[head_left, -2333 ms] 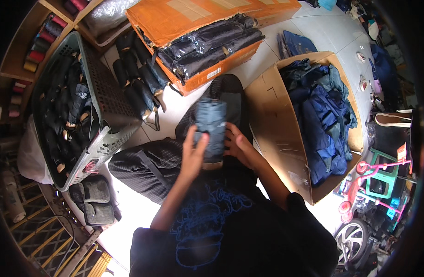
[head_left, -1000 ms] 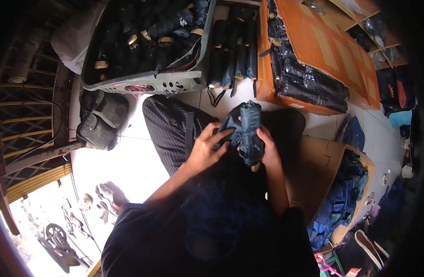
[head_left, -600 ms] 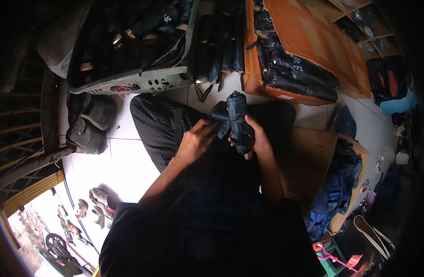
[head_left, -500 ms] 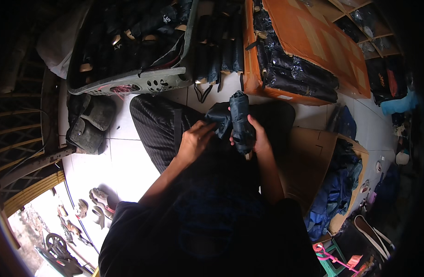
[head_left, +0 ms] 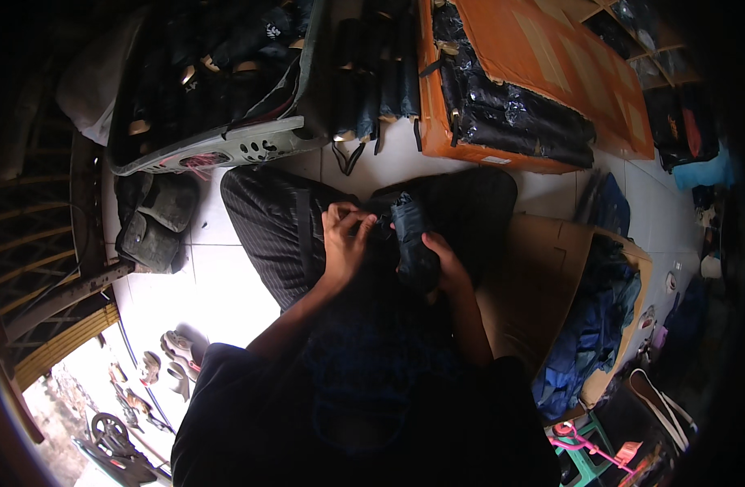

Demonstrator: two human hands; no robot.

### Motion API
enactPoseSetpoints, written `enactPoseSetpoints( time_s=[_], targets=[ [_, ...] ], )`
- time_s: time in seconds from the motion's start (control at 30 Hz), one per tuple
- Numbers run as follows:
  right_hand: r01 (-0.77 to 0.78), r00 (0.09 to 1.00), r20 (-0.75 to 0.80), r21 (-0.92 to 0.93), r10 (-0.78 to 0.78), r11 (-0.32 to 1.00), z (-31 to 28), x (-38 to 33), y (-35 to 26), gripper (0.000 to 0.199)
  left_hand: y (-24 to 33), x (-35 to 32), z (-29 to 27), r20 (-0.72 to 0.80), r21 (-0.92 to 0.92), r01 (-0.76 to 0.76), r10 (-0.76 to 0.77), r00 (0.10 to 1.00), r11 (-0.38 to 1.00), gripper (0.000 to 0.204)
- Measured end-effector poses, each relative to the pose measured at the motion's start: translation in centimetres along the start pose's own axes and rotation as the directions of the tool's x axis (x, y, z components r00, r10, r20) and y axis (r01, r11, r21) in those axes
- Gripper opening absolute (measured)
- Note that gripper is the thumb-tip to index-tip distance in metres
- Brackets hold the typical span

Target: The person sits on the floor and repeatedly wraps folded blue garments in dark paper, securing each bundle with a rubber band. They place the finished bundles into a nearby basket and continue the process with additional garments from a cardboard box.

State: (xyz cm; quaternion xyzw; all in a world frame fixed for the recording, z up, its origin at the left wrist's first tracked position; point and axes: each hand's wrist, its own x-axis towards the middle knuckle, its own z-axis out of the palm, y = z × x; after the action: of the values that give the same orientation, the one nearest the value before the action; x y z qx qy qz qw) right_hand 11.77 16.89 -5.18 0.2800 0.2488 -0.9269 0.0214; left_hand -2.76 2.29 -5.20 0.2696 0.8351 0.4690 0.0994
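A folded compact umbrella (head_left: 414, 239) in dark blue-green fabric is upright over my lap, wrapped in a roll. My right hand (head_left: 450, 264) is closed around its lower right side, with the thumb along the fabric. Just left of the umbrella, my left hand (head_left: 345, 242) has its thumb and fingers pinched together. Something dark seems to lie at those fingertips, but against the black clothing I cannot make it out. The umbrella's lower end is lost in shadow.
Ahead on the left is a grey plastic crate (head_left: 218, 146) full of similar dark umbrellas. More rolled umbrellas (head_left: 378, 89) lie beside it. An orange box (head_left: 551, 73) holds plastic-wrapped packs. To my right, an open cardboard box (head_left: 543, 260) contains blue fabric (head_left: 587, 333). A grey bag (head_left: 157, 215) sits left.
The umbrella has come slightly lower and nearer my body. The loose dark fabric flap at my left fingers no longer shows. My left hand has turned more upright, its fingers pinched.
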Motion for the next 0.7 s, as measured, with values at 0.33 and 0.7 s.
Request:
enactPoseSetpoints(
  time_s=[0.33,0.7],
  targets=[
    [0.028,0.997,-0.062,-0.075,-0.033,0.997,-1.5,-0.5,-0.6,0.045,-0.4,0.1,-0.4,0.139,-0.058,-0.145,0.152,0.979,0.988,0.011],
    [0.114,0.993,0.118,-0.842,-0.026,0.527,0.1,-3.1,-3.6,0.072,0.8,-0.2,1.0,0.186,-0.166,-0.150,0.180,0.966,0.975,0.014]
  ],
)
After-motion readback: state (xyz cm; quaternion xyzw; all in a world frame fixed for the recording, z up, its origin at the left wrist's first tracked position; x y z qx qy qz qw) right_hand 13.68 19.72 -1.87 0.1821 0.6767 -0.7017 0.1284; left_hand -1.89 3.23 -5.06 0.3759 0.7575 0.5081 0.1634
